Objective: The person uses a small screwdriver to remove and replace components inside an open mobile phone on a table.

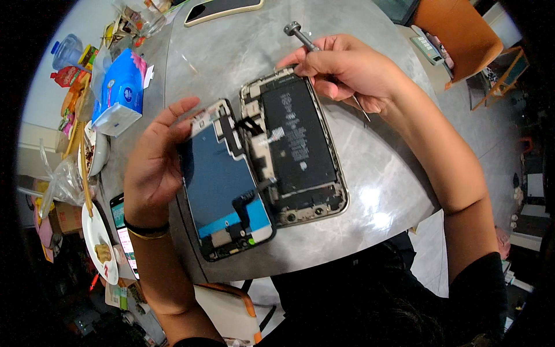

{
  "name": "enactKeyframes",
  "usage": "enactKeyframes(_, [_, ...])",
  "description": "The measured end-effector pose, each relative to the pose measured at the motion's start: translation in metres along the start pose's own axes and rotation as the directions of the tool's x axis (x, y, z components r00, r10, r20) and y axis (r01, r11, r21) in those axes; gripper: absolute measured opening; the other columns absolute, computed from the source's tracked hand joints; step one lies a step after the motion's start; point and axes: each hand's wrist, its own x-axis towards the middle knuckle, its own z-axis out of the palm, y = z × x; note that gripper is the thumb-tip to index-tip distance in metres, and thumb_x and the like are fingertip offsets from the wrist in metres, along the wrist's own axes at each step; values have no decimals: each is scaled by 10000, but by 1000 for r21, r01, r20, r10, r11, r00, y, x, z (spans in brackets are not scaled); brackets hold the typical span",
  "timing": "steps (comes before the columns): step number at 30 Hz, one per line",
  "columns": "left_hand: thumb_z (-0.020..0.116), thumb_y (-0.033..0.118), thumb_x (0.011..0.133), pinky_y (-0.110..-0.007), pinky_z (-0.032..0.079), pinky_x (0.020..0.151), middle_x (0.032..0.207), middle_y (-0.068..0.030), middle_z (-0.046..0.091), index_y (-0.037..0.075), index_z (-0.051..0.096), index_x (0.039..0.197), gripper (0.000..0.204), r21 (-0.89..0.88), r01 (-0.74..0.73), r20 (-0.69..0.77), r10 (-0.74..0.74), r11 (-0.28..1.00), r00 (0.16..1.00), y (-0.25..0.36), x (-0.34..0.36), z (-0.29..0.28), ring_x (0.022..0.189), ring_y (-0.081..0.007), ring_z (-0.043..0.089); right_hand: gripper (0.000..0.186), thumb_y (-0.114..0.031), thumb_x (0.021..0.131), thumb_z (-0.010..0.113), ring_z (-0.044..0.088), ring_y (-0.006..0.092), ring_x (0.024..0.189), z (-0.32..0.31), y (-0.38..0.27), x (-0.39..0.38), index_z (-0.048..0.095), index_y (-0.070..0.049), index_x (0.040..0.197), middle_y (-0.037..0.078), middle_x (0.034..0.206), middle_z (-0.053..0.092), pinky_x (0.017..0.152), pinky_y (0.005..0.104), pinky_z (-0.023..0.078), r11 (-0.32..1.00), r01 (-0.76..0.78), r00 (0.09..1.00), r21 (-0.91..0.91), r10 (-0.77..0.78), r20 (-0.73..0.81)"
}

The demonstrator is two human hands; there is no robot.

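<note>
An opened phone is held above the grey table. Its screen assembly (217, 173), back side up, is tilted at the left, and my left hand (155, 165) grips it by the left edge. Beside it lies the phone body (298, 139), with a large black battery and bare inner parts showing. The screen overlaps the body's left edge, and dark flex cables show between them. My right hand (352, 72) is closed around a grey screwdriver (302, 39), its round knob pointing up and left and its thin shaft emerging below the palm. Those fingertips touch the body's top edge.
At the far edge lies another phone (222, 10) in a pale case. A blue tissue pack (120, 92) stands at the left, near a white plate (99, 248), a lit phone (124, 237) and plastic bags (63, 179). An orange chair (457, 40) is at the far right.
</note>
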Motion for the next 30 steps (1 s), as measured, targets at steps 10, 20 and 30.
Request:
enactKeyframes(10, [461, -20, 946, -297, 556, 858, 1149, -193, 623, -22, 493, 1175, 231, 251, 56, -18, -54, 966, 998, -5, -3, 8, 991, -201, 647, 200, 10, 887, 581, 564, 23, 470, 1, 12, -8, 652, 47, 1070, 30, 697, 631, 379, 124, 343, 991, -100, 989, -92, 109, 98])
enactKeyframes(20, [459, -23, 949, -292, 548, 856, 1174, -179, 613, -19, 500, 1176, 231, 270, 42, 29, -51, 962, 998, -13, -3, 10, 1003, -200, 643, 158, -2, 833, 616, 549, 63, 505, 8, 13, -10, 658, 22, 983, 49, 704, 642, 465, 196, 402, 977, -51, 991, -207, 74, 108])
enactKeyframes(30, [544, 58, 943, -310, 466, 947, 1190, -144, 625, 29, 477, 1271, 336, 444, 35, -28, -25, 895, 999, -11, -6, 10, 1080, -198, 602, 163, -39, 841, 613, 623, 129, 515, 15, 11, -13, 663, 20, 985, 100, 667, 651, 540, 282, 503, 810, 29, 999, -586, -12, 32])
